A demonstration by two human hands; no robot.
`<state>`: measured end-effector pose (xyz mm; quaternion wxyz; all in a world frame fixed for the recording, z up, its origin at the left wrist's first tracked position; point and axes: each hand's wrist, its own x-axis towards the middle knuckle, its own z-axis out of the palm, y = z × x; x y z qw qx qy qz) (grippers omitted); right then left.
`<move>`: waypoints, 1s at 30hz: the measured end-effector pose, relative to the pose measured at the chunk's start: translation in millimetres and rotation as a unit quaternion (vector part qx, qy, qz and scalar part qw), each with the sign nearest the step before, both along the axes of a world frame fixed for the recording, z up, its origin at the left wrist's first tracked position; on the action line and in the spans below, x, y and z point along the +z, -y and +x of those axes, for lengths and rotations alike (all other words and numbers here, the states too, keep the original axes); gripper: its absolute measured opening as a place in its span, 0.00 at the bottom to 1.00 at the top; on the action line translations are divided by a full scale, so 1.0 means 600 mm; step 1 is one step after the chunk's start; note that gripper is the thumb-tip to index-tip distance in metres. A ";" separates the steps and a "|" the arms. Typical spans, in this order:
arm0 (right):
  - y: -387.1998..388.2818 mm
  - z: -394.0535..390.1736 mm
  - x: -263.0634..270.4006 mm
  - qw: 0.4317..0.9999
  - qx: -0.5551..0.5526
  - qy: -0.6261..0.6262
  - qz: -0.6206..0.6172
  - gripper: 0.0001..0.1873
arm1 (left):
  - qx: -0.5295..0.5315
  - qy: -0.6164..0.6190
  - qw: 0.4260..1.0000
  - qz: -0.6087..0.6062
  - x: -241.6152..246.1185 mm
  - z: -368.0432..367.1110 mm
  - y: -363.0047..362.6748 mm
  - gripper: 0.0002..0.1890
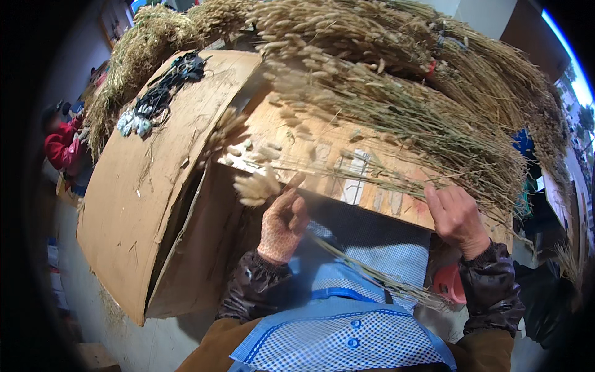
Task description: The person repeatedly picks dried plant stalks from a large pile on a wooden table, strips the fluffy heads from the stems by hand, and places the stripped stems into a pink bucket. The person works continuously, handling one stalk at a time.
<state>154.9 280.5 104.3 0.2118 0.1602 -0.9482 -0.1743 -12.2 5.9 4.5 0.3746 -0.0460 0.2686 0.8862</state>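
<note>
A small bunch of dried bunny-tail grass (257,187) is in my left hand (284,223), which wears a thin patterned glove. The bunch's fluffy heads point up and left, and its stems (372,272) slant down to the right across my apron. My bare right hand (455,218) is at the front edge of the wooden board (302,125), fingers curled by some loose stalks (395,179). Whether it pinches any of them is unclear. Behind these stalks lies a larger heap of the same grass (395,104), heads to the left, stems to the right.
On the left, a cardboard sheet (153,186) bears a tangle of dark ties (160,95). Thick bundles of dried grass (348,28) line the back. A pink bucket (449,283) and a black plastic bag (539,297) are low on the right. Another person (65,144) is at far left.
</note>
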 end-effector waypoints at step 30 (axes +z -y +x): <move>-0.032 0.068 -0.094 0.996 -0.061 -0.054 -0.033 0.11 | 0.022 -0.056 0.995 0.074 -0.044 -0.021 0.020 0.13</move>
